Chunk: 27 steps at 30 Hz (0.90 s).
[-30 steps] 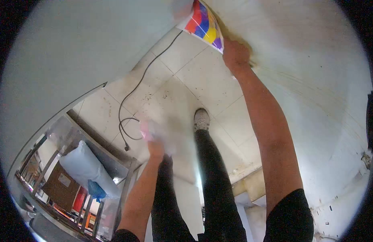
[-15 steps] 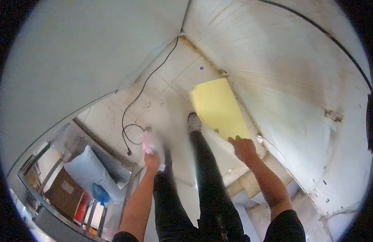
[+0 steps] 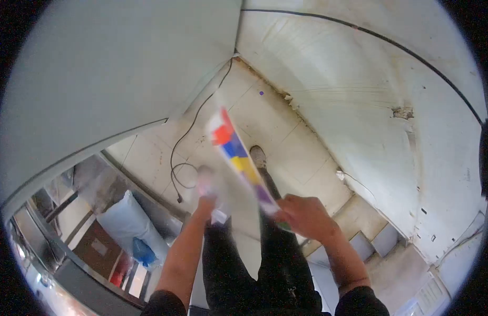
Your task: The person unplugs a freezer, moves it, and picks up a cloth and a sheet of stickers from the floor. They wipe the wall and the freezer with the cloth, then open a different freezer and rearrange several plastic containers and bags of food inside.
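My right hand (image 3: 307, 216) is closed on the lower end of a thin sheet (image 3: 240, 160), held tilted over the floor in front of my legs. The sheet appears narrow from this angle, with red, blue, yellow and purple blocks on a white ground; motion blurs it. My left hand (image 3: 206, 205) is wrapped round a pink and white object (image 3: 204, 181) near my left leg. Blur hides exactly what it is; a whitish end sticks out below the fist. The two hands are apart.
A black cable (image 3: 196, 116) with a plug runs over the tiled floor (image 3: 291, 142) at left. A metal-framed rack (image 3: 70, 250) holds a pale plastic bag (image 3: 132, 221). Stained wall panels (image 3: 339, 95) rise at right. A small purple dot (image 3: 261, 93) marks the floor.
My right hand has moved left and turned the sheet: its broad yellow face has given way to a narrow view of coloured blocks. My left hand has shifted slightly right, still gripping the pink object.
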Tool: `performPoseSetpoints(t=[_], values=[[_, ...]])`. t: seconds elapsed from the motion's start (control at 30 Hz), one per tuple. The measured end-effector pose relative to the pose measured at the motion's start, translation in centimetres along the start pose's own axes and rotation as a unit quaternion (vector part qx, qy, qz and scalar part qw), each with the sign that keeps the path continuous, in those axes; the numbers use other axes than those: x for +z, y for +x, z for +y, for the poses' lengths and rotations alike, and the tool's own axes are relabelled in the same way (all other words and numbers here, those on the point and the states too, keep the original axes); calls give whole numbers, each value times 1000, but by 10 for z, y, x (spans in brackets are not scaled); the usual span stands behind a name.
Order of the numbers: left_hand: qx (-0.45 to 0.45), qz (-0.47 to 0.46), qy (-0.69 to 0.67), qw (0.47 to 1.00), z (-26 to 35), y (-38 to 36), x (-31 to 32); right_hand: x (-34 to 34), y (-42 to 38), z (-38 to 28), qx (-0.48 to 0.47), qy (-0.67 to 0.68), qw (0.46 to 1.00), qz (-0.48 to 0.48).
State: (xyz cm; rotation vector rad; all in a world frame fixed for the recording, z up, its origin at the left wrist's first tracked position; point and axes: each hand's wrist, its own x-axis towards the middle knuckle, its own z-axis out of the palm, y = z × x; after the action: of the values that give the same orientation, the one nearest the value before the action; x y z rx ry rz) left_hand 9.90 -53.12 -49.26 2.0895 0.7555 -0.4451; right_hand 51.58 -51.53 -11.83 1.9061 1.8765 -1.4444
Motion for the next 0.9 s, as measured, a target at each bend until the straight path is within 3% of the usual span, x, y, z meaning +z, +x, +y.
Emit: performPoseSetpoints(t=[0.03, 0.07, 0.1, 0.13, 0.17, 0.23, 0.27, 0.33, 0.4, 0.47, 0.53, 0.63, 0.67, 0.73, 0.77, 0.9], values=[[-27, 76, -164, 983, 11, -3, -5, -12, -14, -8, 18, 49, 999, 2], [-25, 52, -405, 913, -5, 1, 9, -20, -28, -13, 36, 97, 995, 2], [-29, 37, -728, 684, -21, 5, 22, -19, -36, -11, 25, 90, 996, 1], [-49, 31, -875, 481, -36, 8, 33, -7, -46, -5, 66, 203, 976, 38], [-90, 129, -843, 515, 12, 1, -30, 4, -55, -2, 109, 316, 940, 71], [-114, 231, -818, 515, 99, -24, -162, 11, -59, 6, 81, 334, 937, 62], [-110, 243, -822, 503, 131, -37, -217, 16, -60, 6, 69, 359, 930, 46], [-39, 147, -904, 399, 154, -50, -290, 24, -55, 4, 66, 386, 918, 60], [-48, 182, -875, 446, 121, -59, -268, 40, -51, 3, 70, 416, 904, 69], [-36, 195, -885, 421, 105, -69, -257, 59, -45, 1, 54, 483, 867, 110], [-49, 233, -875, 422, 94, -89, -238, 62, -44, -7, 77, 497, 860, 88], [-93, 267, -652, 704, 115, -90, -258, 56, -40, -23, 92, 510, 852, 72], [-95, 264, -655, 702, 120, -88, -264, 54, -41, -30, 87, 515, 850, 70], [-166, 256, -728, 615, 121, -87, -275, 49, -40, -42, 110, 503, 855, 59], [-211, 263, -718, 609, 123, -89, -281, 45, -39, -48, 130, 495, 858, 47], [-246, 225, -761, 557, 73, -91, -255, 36, -36, -62, 166, 463, 869, 51]])
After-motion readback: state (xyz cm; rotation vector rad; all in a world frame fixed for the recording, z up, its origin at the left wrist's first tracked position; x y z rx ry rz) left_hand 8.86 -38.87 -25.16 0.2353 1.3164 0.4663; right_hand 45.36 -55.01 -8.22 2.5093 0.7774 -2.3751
